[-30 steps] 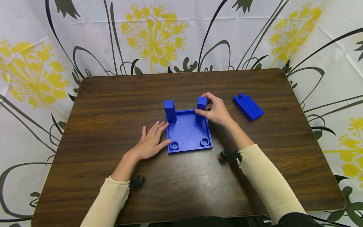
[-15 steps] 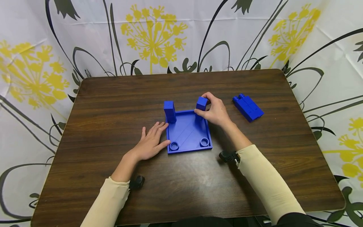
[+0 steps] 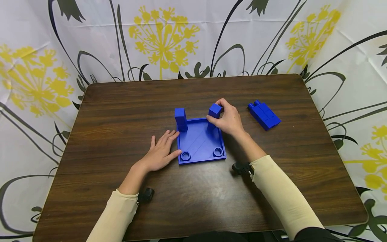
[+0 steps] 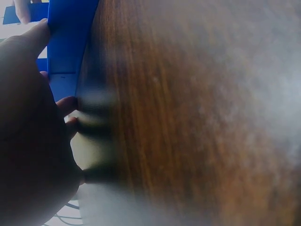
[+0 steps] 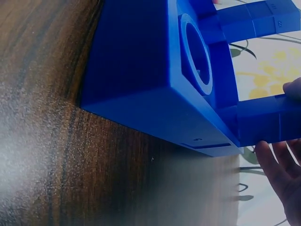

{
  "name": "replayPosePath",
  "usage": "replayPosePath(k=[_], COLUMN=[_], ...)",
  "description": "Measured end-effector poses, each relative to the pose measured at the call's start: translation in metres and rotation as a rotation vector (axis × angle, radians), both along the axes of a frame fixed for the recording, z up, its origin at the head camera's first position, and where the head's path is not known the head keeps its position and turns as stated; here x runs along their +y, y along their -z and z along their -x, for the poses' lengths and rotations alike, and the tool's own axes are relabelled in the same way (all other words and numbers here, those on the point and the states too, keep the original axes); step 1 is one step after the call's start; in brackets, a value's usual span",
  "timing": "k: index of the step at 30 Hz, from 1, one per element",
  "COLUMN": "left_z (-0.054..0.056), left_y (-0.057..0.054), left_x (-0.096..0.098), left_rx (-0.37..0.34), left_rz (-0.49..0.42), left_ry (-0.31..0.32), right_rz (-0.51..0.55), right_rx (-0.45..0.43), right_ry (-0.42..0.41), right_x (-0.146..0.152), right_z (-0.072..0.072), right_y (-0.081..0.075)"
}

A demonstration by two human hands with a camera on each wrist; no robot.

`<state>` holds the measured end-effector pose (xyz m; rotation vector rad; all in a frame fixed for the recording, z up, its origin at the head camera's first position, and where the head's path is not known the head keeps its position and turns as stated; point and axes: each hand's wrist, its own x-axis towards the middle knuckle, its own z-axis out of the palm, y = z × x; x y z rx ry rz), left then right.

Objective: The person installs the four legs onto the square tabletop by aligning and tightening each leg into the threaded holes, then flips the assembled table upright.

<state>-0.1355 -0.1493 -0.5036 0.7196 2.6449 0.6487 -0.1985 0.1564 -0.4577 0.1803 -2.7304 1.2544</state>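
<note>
I've got the left post (image 3: 181,121) up on the tray (image 3: 203,141), right hand (image 3: 230,120) pinching the right post (image 3: 215,110), left hand (image 3: 160,153) spread; 2 near rings (image 3: 217,152) probably remain.

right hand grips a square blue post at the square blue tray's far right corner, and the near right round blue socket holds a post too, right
No: in the head view, the near right round blue socket holds no post. The right hand does grip the square blue post at the square blue tray.
</note>
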Motion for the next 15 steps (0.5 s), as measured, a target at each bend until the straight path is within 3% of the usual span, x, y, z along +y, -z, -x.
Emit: replayPosePath(k=[8, 15], left_z=[-0.0018, 0.0009], left_y=[-0.0056, 0.0002], left_x=[0.0014, 0.0007], left_rx=[0.012, 0.000], left_rz=[-0.020, -0.001], left_ry=[0.004, 0.007], right_rz=[-0.022, -0.042], right_rx=[0.007, -0.016], right_ry=[-0.006, -0.053], right_x=[0.0008, 0.0058], right_z=[0.0006, -0.0006], right_y=[0.0005, -0.0023])
